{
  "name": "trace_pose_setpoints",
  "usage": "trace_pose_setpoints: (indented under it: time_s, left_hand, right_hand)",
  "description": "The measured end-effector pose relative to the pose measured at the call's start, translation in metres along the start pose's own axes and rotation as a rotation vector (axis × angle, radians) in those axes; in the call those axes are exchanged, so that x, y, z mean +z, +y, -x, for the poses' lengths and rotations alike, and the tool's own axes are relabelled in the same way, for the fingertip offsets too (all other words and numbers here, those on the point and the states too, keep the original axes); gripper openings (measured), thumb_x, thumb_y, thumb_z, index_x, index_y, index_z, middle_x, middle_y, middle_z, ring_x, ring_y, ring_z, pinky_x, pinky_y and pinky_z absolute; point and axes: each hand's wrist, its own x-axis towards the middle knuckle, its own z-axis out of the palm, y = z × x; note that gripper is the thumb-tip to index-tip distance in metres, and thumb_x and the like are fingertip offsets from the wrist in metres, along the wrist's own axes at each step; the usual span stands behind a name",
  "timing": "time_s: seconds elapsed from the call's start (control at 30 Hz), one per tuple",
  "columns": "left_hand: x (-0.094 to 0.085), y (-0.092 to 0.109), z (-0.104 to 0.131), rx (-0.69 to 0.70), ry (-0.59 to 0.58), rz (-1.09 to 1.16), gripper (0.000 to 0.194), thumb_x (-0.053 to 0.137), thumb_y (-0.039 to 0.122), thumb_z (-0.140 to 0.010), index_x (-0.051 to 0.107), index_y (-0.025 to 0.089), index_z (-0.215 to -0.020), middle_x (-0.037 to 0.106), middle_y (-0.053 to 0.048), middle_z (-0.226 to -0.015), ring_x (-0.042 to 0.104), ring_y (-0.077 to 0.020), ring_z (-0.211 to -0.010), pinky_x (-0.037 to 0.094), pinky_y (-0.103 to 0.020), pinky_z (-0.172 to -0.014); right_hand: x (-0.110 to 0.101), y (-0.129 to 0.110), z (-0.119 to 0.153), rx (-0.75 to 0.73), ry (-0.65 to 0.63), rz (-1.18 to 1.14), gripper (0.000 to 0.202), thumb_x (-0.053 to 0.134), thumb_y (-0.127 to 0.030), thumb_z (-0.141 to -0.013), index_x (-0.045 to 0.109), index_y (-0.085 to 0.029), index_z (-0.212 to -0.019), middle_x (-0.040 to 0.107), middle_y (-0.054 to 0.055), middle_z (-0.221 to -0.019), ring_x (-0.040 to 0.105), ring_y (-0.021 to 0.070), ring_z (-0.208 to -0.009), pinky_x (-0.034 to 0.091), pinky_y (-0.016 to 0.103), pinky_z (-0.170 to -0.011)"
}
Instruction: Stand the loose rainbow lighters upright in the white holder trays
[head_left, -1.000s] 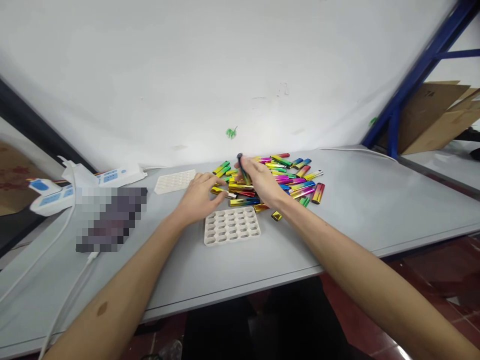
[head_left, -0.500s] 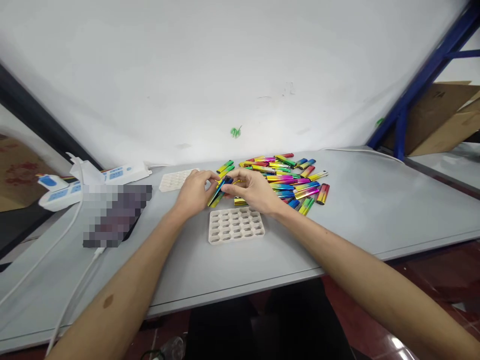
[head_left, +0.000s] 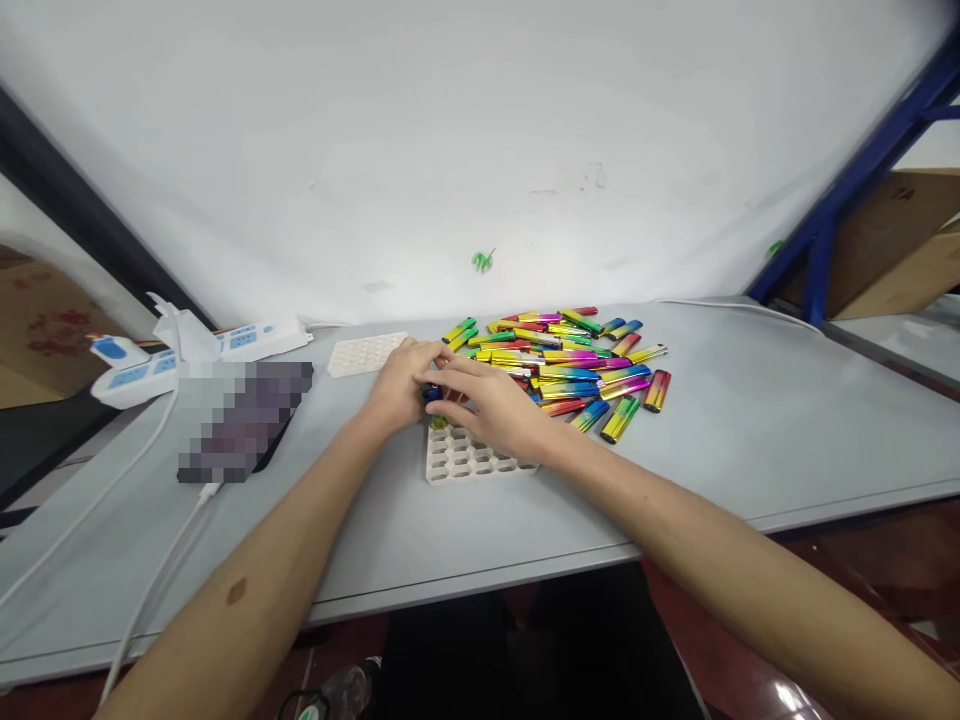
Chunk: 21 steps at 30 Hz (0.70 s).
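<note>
A pile of shiny rainbow-coloured lighters [head_left: 570,365] lies on the grey table [head_left: 750,420] by the white wall. In front of the pile sits a white tray with rows of empty sockets [head_left: 469,460]. My left hand [head_left: 401,385] and my right hand [head_left: 491,405] meet over the tray's far left corner. Together they pinch one lighter [head_left: 435,400] that stands on end in a corner socket, mostly hidden by fingers. My right palm covers part of the tray.
A second white socket tray [head_left: 367,352] lies behind my left hand. White power strips [head_left: 225,345] and cables sit at the left, beside a blurred dark object [head_left: 240,420]. A blue shelf post [head_left: 847,190] and cardboard [head_left: 907,250] stand at the right.
My right hand took a lighter from the pile and brought it left and down. Both hands then lowered it onto the tray's far left corner.
</note>
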Motion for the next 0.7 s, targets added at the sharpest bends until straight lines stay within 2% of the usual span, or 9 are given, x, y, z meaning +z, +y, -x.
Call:
trace_pose_setpoints:
  time_s: [0.07, 0.17, 0.27, 0.37, 0.47, 0.57, 0.7]
  left_hand:
    - [0.0, -0.001, 0.0, 0.009, 0.004, 0.004, 0.026, 0.062, 0.027, -0.065, 0.06, 0.022, -0.09, 0.069, -0.003, -0.089, 0.055, -0.0253, -0.086, 0.042, -0.037, -0.077]
    - [0.002, -0.004, 0.0, 0.032, 0.002, -0.01, 0.024, 0.061, 0.025, -0.066, 0.06, 0.022, -0.089, 0.069, -0.004, -0.089, 0.054, -0.0247, -0.084, 0.041, -0.037, -0.078]
    - [0.005, -0.006, -0.001, 0.017, 0.013, -0.064, 0.016, 0.055, 0.023, -0.074, 0.062, 0.021, -0.088, 0.067, -0.006, -0.09, 0.053, -0.0248, -0.083, 0.041, -0.039, -0.079]
    - [0.009, -0.008, -0.002, -0.01, 0.006, -0.08, 0.022, 0.05, 0.029, -0.085, 0.068, 0.022, -0.094, 0.066, -0.007, -0.095, 0.054, -0.0249, -0.088, 0.042, -0.04, -0.084]
    - [0.01, -0.009, -0.003, -0.022, -0.019, -0.063, 0.028, 0.048, 0.035, -0.089, 0.073, 0.024, -0.096, 0.067, -0.007, -0.099, 0.054, -0.0249, -0.092, 0.042, -0.041, -0.089]
    - [0.01, -0.01, -0.003, -0.017, -0.025, -0.058, 0.03, 0.048, 0.037, -0.09, 0.075, 0.024, -0.096, 0.067, -0.007, -0.1, 0.054, -0.0255, -0.093, 0.042, -0.042, -0.091]
    - [0.01, -0.014, -0.002, -0.01, -0.031, -0.072, 0.029, 0.052, 0.04, -0.088, 0.074, 0.023, -0.097, 0.065, -0.008, -0.1, 0.054, -0.0257, -0.095, 0.043, -0.041, -0.091]
  right_hand:
    - [0.001, -0.002, 0.0, 0.018, -0.008, 0.045, 0.034, 0.06, -0.025, -0.094, 0.063, -0.02, -0.127, 0.065, 0.01, -0.122, 0.063, 0.0195, -0.101, 0.049, 0.034, -0.09]
    - [-0.003, -0.002, 0.001, 0.037, -0.014, 0.076, 0.038, 0.059, -0.035, -0.094, 0.061, -0.019, -0.129, 0.068, 0.009, -0.116, 0.063, 0.0209, -0.101, 0.048, 0.034, -0.087]
    - [-0.013, 0.002, 0.0, 0.073, 0.015, 0.11, 0.036, 0.05, -0.043, -0.098, 0.063, -0.021, -0.124, 0.07, 0.008, -0.11, 0.062, 0.0216, -0.102, 0.046, 0.034, -0.086]
    - [-0.027, 0.012, 0.001, 0.148, 0.088, 0.279, 0.033, 0.042, -0.038, -0.101, 0.068, -0.02, -0.111, 0.07, 0.009, -0.107, 0.059, 0.0237, -0.104, 0.044, 0.035, -0.087]
    - [-0.04, 0.028, 0.004, 0.305, 0.127, 0.576, 0.031, 0.043, -0.03, -0.098, 0.07, -0.015, -0.102, 0.069, 0.015, -0.105, 0.055, 0.0306, -0.105, 0.042, 0.042, -0.088]
    - [-0.049, 0.043, 0.01, 0.463, 0.055, 0.762, 0.027, 0.05, -0.027, -0.091, 0.07, -0.012, -0.099, 0.067, 0.021, -0.107, 0.053, 0.0374, -0.107, 0.04, 0.05, -0.089]
    - [-0.053, 0.052, 0.013, 0.55, -0.047, 0.735, 0.023, 0.054, -0.022, -0.086, 0.069, -0.013, -0.099, 0.067, 0.02, -0.11, 0.053, 0.0379, -0.109, 0.04, 0.05, -0.091]
